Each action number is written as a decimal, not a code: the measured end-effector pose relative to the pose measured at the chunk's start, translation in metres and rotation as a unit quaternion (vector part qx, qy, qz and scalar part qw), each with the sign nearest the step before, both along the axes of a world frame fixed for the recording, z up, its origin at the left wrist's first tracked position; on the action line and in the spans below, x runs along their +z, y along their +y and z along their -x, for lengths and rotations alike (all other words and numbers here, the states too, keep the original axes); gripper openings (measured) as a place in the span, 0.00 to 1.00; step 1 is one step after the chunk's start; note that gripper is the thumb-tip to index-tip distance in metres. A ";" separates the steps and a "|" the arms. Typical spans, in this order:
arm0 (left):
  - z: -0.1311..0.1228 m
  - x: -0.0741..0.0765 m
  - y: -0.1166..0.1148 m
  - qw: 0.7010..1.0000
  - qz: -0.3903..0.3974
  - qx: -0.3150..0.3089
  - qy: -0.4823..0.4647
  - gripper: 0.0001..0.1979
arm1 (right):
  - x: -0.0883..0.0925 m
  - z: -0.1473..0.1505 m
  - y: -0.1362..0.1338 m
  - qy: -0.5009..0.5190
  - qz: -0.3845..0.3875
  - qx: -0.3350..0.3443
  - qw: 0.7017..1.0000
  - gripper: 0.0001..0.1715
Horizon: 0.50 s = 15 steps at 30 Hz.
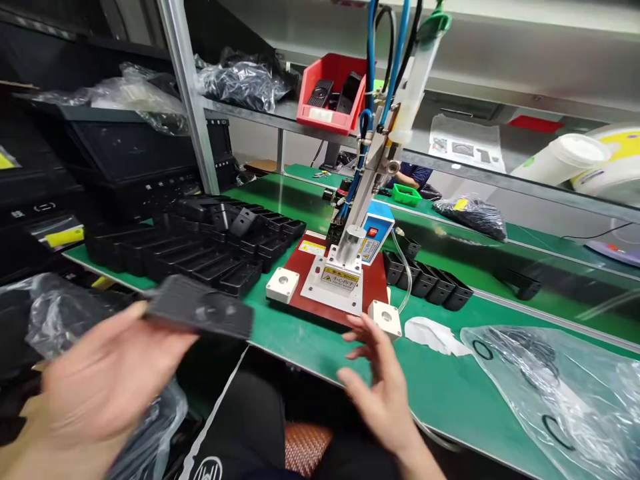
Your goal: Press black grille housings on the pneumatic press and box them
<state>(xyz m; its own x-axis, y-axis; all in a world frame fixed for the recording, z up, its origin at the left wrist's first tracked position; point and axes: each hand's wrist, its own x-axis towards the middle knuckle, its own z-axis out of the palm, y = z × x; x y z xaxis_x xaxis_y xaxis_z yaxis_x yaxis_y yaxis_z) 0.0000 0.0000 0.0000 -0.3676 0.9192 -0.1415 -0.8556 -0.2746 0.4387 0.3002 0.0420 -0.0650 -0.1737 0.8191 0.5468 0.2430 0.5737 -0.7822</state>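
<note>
In my left hand (113, 373) is a black rectangular plastic cover (200, 310), blurred by motion, with a round pattern on its face. It hangs in front of the bench edge, left of the press. My right hand (375, 387) holds nothing; its fingers are apart and slightly curled, close to the right white button box (385, 319). Between and beyond the hands stands a bench press (345, 267) on a dark red base, with a second white button box (283, 285) at its left corner.
Rows of black plastic housings (195, 257) cover the bench at left. Several more housings (435, 283) stand right of the press, near a white tissue (435, 335) and a clear bag of black rings (555, 393). A red bin (333, 93) sits on the shelf. A co-worker's arm (407, 179) shows behind.
</note>
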 end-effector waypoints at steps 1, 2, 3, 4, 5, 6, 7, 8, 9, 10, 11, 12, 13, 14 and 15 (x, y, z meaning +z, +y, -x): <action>-0.013 0.000 0.004 0.999 0.025 -0.029 -0.002 0.18 | 0.001 0.018 -0.008 0.004 0.017 0.061 0.998 0.44; -0.028 0.000 0.010 0.997 0.042 -0.065 -0.005 0.19 | 0.001 0.032 -0.014 0.010 0.031 0.098 0.995 0.50; -0.043 -0.001 0.016 0.993 0.045 -0.104 -0.014 0.19 | -0.001 0.042 -0.019 0.021 0.043 0.114 0.992 0.53; -0.056 -0.002 0.020 0.991 0.035 -0.129 -0.021 0.19 | -0.004 0.048 -0.022 0.037 0.057 0.110 0.992 0.52; -0.069 -0.003 0.024 0.988 0.021 -0.151 -0.028 0.18 | -0.007 0.051 -0.023 0.059 0.072 0.094 0.991 0.47; -0.078 -0.005 0.026 0.985 0.008 -0.169 -0.033 0.18 | -0.010 0.051 -0.024 0.084 0.087 0.074 0.990 0.42; -0.086 -0.007 0.027 0.982 0.001 -0.185 -0.037 0.18 | -0.012 0.050 -0.024 0.107 0.102 0.055 0.987 0.37; -0.092 -0.008 0.026 0.979 0.001 -0.201 -0.040 0.17 | -0.015 0.048 -0.023 0.126 0.116 0.042 0.984 0.33; -0.095 -0.010 0.026 0.976 0.006 -0.214 -0.041 0.16 | -0.016 0.045 -0.022 0.139 0.129 0.035 0.981 0.31; -0.097 -0.012 0.025 0.974 0.014 -0.224 -0.040 0.15 | -0.017 0.043 -0.022 0.150 0.143 0.032 0.978 0.31; -0.099 -0.015 0.024 0.973 0.023 -0.228 -0.037 0.14 | -0.017 0.041 -0.021 0.160 0.158 0.032 0.974 0.31; -0.099 -0.018 0.024 0.973 0.030 -0.228 -0.028 0.12 | -0.016 0.039 -0.021 0.173 0.174 0.032 0.969 0.31; -0.098 -0.021 0.024 0.973 0.033 -0.227 -0.013 0.10 | -0.015 0.037 -0.020 0.188 0.189 0.034 0.963 0.29; -0.097 -0.025 0.024 0.974 0.034 -0.223 0.010 0.08 | -0.013 0.035 -0.019 0.202 0.201 0.035 0.958 0.27; -0.095 -0.029 0.025 0.975 0.033 -0.216 0.043 0.05 | -0.012 0.033 -0.018 0.213 0.210 0.038 0.954 0.24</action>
<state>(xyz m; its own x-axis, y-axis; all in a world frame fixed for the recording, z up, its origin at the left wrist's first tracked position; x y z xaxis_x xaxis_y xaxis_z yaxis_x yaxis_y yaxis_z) 0.0954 0.0253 -0.0287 0.0378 0.9810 -0.1903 -0.8446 0.1332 0.5186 0.2670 0.0236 -0.0770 -0.0754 0.9752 0.2082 -0.1781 0.1923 -0.9650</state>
